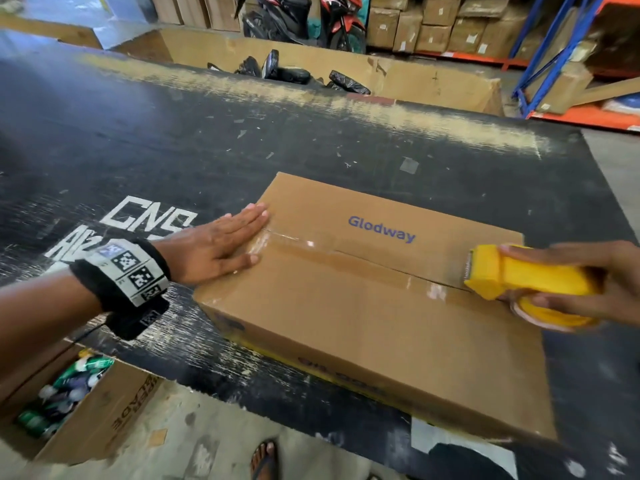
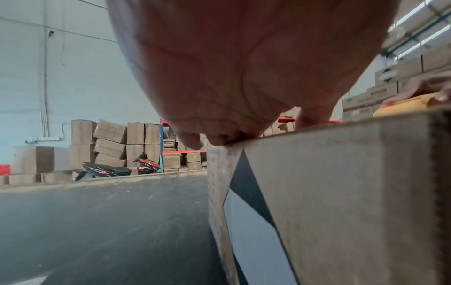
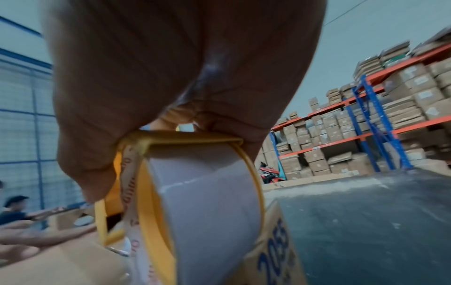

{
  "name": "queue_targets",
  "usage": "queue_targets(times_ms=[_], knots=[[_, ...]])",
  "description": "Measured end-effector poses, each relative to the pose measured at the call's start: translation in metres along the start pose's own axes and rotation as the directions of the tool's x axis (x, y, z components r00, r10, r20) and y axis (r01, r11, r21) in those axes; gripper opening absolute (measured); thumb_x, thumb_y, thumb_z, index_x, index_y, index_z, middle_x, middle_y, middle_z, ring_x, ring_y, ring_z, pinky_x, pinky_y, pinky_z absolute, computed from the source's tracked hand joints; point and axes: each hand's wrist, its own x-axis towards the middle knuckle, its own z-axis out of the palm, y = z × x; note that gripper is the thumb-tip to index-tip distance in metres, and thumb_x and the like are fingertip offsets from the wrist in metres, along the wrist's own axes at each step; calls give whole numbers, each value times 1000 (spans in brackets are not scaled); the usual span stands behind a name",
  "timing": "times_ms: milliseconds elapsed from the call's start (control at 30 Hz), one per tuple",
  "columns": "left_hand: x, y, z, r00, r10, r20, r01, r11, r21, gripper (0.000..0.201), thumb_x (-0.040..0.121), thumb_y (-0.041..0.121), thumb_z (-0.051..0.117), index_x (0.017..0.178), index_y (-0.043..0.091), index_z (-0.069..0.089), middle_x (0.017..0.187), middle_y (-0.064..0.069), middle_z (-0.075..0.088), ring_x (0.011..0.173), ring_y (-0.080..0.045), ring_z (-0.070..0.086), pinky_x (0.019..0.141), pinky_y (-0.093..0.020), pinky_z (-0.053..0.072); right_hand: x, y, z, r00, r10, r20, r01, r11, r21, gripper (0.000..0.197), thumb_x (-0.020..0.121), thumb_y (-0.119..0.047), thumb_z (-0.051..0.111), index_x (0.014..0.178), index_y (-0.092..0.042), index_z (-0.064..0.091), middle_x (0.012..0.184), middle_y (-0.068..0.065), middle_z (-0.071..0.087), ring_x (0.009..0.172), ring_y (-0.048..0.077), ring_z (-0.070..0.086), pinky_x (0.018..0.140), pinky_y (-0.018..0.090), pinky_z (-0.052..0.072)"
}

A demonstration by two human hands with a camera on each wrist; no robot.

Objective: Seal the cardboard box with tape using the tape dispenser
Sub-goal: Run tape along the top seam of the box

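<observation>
A flat brown cardboard box (image 1: 363, 306) printed "Glodway" lies on the black table (image 1: 173, 150). A strip of clear tape (image 1: 346, 263) runs along its centre seam. My left hand (image 1: 221, 244) lies flat, fingers straight, pressing the tape's left end at the box's left edge; from the left wrist view the left hand (image 2: 231, 77) rests on the box (image 2: 341, 192) top corner. My right hand (image 1: 588, 282) grips the yellow tape dispenser (image 1: 519, 278) at the seam's right end. In the right wrist view the right hand (image 3: 171, 86) wraps the dispenser (image 3: 190, 183) over the box (image 3: 61, 266).
A large open carton (image 1: 381, 77) with black wrapped parcels stands behind the table. An open box (image 1: 69, 410) of small items sits on the floor at lower left. Motorbikes (image 1: 304, 19), stacked cartons and blue-orange racking (image 1: 571, 64) fill the background. My sandalled foot (image 1: 265, 459) is below the table edge.
</observation>
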Motion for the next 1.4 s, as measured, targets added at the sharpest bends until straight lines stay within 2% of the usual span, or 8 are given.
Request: queue_targets(times_ms=[167,467,700,866,966,1100,1233,1400], knots=[[4,24,-11,988,-125,92,114,986,118,99,80,76,9,156,22,-23,164,-1,-29,153,-12,-24,125,-33,-10,6,6,2,996,-77,51,79,996,-42,68,76,-60,72,140,-54,52,97,-29,62,82,0,63,66,9,44],[60,189,-12,987,68,145,-105,959,263,101,88,71,21,156,10,-22,167,-15,-23,155,-24,-19,128,-42,0,0,24,6,970,-245,-13,245,970,12,64,77,-66,64,139,-63,46,109,-13,71,97,14,67,84,31,54],[99,276,-6,980,106,170,-125,987,106,108,91,72,37,156,11,-25,166,-13,-26,155,-22,-21,128,-43,1,4,25,5,962,-274,15,274,960,-62,64,84,-53,71,142,-60,45,115,-40,61,102,-13,60,87,9,44],[97,276,0,972,94,217,-118,988,100,111,88,80,29,153,14,-31,162,-8,-36,151,-19,-31,128,-43,-2,-3,31,-6,970,-229,83,238,964,-118,64,84,-57,69,142,-61,43,105,-46,57,91,-9,60,81,10,44],[98,276,0,968,84,237,-111,988,104,111,85,83,25,151,16,-34,159,-5,-41,149,-17,-34,128,-44,-3,-45,67,-24,982,-171,79,181,974,-137,66,79,-51,76,138,-61,49,85,-24,60,69,1,58,66,14,45],[99,275,0,966,80,246,-108,988,106,111,85,84,25,151,17,-35,159,-4,-42,148,-16,-35,128,-43,-5,-116,118,-36,994,-1,105,11,996,-91,73,71,-50,83,135,-63,51,80,-3,64,68,22,65,71,43,59],[97,277,0,965,92,246,-124,985,120,109,87,83,24,150,17,-36,158,-3,-43,148,-15,-37,128,-43,-7,-121,129,-27,996,39,82,-34,997,-63,58,68,-76,69,123,-74,51,95,-12,66,81,15,67,79,23,57],[94,279,-2,967,91,239,-120,987,110,108,88,82,25,150,19,-36,159,-2,-43,148,-13,-37,127,-40,-8,-76,129,2,981,52,188,-29,992,-126,58,80,-58,71,129,-74,46,87,-44,63,80,-12,63,71,2,42]])
